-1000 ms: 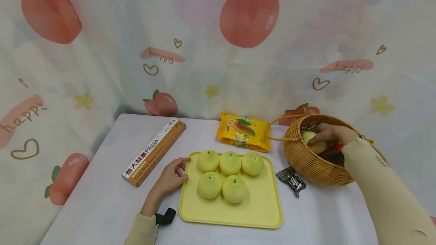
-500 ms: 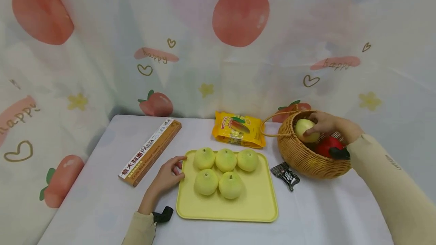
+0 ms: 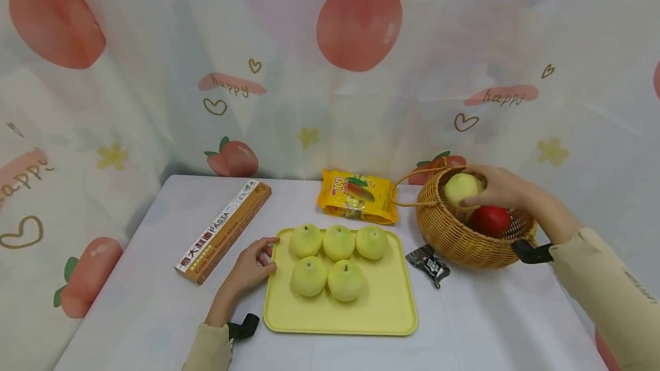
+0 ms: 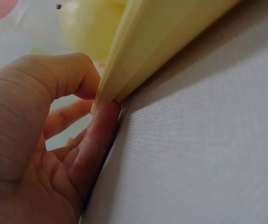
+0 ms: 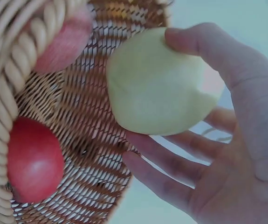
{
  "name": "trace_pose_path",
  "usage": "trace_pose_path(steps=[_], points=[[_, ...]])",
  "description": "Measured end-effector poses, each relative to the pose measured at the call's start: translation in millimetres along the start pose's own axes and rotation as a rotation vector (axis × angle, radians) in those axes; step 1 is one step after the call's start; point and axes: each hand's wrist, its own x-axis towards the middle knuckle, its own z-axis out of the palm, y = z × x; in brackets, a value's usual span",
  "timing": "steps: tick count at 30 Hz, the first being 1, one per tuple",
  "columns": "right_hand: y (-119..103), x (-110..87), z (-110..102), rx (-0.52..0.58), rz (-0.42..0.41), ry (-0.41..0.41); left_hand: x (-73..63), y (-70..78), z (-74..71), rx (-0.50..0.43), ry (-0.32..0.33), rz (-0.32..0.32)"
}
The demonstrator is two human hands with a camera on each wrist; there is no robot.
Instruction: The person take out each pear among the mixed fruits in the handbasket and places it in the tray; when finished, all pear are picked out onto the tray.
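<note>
My right hand (image 3: 497, 186) grips a round pale-yellow pear (image 3: 459, 189) at the mouth of the wicker basket (image 3: 447, 240). In the right wrist view the thumb lies on one side of the pear and the fingers reach along the other. Lower in the basket is a red apple (image 5: 33, 161), with another reddish fruit (image 5: 68, 44) partly behind the woven rim. My left hand (image 3: 250, 268) pinches the left edge of the yellow tray (image 3: 381, 316) between thumb and finger. Several similar pears (image 3: 338, 243) sit in two rows on the tray's far and middle part.
A yellow mango candy bag (image 3: 358, 196) lies behind the tray, close to the basket's handle (image 3: 409, 205). The long pasta box (image 3: 224, 231) lies at the left. Between tray and basket is a small black packet (image 3: 429, 265). A printed curtain (image 3: 289, 113) hangs behind the table.
My right hand has lifted the pear from inside the basket toward its rim, uncovering the red apple. My left hand still holds the tray's edge. The head view has shifted slightly.
</note>
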Motion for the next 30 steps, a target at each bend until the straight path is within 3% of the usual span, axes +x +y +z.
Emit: trace_pose_path(steps=[14,24,30], points=[[-37.5,-37.7,4.3,0.040,-0.107,0.226,-0.5,-2.7,0.7,-0.009,0.007,0.002],[-63.0,-54.9,19.1,0.090,-0.065,0.259,-0.7,-3.2,0.1,-0.021,0.005,0.022],[-69.0,-58.1,32.7,0.108,-0.098,0.258,-0.9,-2.3,0.0,-0.020,0.008,0.015]])
